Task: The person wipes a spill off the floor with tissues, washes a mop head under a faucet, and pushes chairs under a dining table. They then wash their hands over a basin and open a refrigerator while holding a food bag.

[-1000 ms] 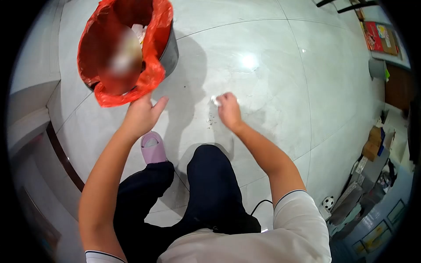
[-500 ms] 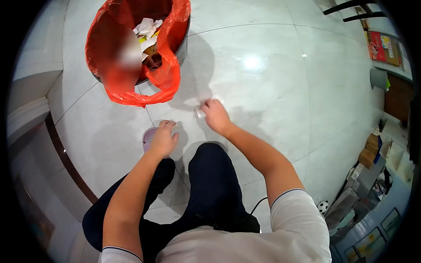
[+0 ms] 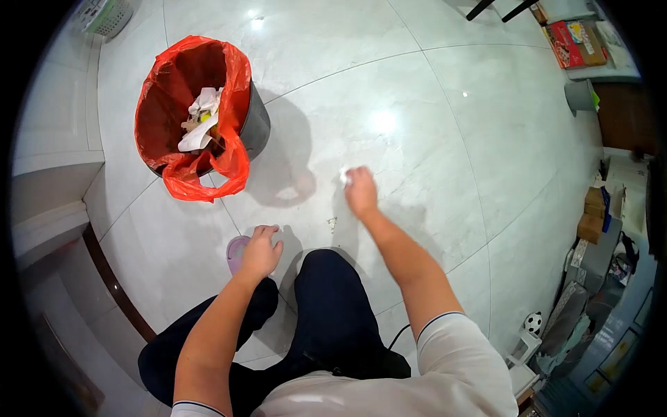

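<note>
"In the head view, what did our right hand (image 3: 361,191) hold?"

"We had its fingers clamped on a small white wad (image 3: 345,175), right of the bin (image 3: 258,126), balled up probably for a firmer pinch."

"And our left hand (image 3: 261,256)?"

"Nearer us than the bin, fingers parted, holding nothing visible. The red bag (image 3: 238,163) was folded over the bin's rim, likely so it stayed open."

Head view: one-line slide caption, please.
Right hand holds white tissue over tiled floor near debris; left hand, open, near pink slipper; red-lined trash bin ahead.
</note>
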Demonstrator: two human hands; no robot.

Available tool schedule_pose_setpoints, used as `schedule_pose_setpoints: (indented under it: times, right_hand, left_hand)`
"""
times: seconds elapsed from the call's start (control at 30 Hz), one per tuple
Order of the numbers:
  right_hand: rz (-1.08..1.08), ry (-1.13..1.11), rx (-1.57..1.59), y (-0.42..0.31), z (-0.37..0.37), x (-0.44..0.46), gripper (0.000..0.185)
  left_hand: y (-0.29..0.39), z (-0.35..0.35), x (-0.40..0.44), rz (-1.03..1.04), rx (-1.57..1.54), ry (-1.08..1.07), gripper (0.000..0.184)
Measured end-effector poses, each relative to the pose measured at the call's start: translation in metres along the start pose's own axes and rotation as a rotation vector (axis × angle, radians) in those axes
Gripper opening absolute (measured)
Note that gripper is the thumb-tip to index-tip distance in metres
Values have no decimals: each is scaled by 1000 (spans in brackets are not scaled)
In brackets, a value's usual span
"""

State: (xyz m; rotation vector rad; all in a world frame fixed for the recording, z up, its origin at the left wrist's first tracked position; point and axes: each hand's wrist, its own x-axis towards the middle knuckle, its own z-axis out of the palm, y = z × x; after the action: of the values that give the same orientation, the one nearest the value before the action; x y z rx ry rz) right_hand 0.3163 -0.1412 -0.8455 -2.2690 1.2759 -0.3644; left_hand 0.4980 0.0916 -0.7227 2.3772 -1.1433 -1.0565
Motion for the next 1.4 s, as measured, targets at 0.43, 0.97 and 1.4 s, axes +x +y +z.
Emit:
schedule_pose_setpoints:
  times: [0.43,0.97,1.4]
  right_hand:
    - [728,312,-9,111,-67,-126,20]
    - [616,106,144,39,-29,-159,12]
    - [465,156,207,-50,19,-117,13]
  left_hand:
    - [-20,-7,-18,-47,-25,-126,39]
    - [165,-241,-215,330,385,-156,61]
    - [116,-212,-253,175,232,-180,61]
